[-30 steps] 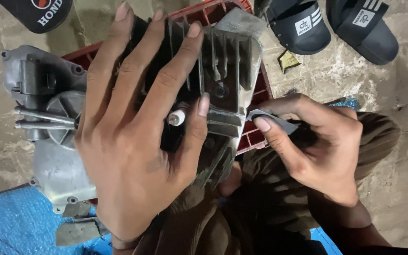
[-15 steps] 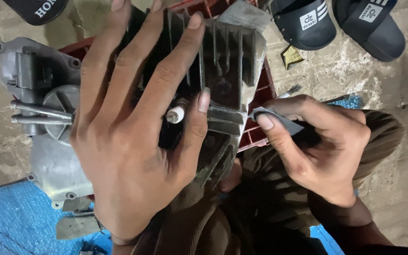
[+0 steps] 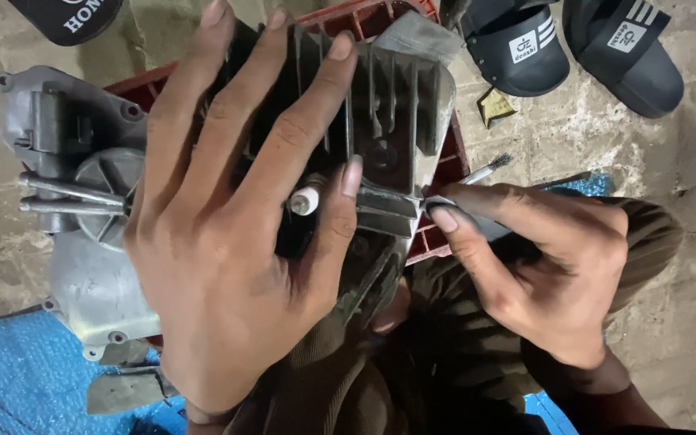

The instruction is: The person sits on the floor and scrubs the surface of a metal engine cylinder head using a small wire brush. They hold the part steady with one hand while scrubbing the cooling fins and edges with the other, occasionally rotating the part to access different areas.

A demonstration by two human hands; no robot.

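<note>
Head view: left hand (image 3: 227, 242), fingers spread wide, clamps the finned cylinder (image 3: 388, 121). Right hand (image 3: 541, 266) pinches grey sandpaper (image 3: 445, 201) against its edge, near the red crate (image 3: 445, 169)

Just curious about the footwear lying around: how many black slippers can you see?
2: one slipper at top, right of the red crate; the other slipper beside it, nearer the right edge.
</note>
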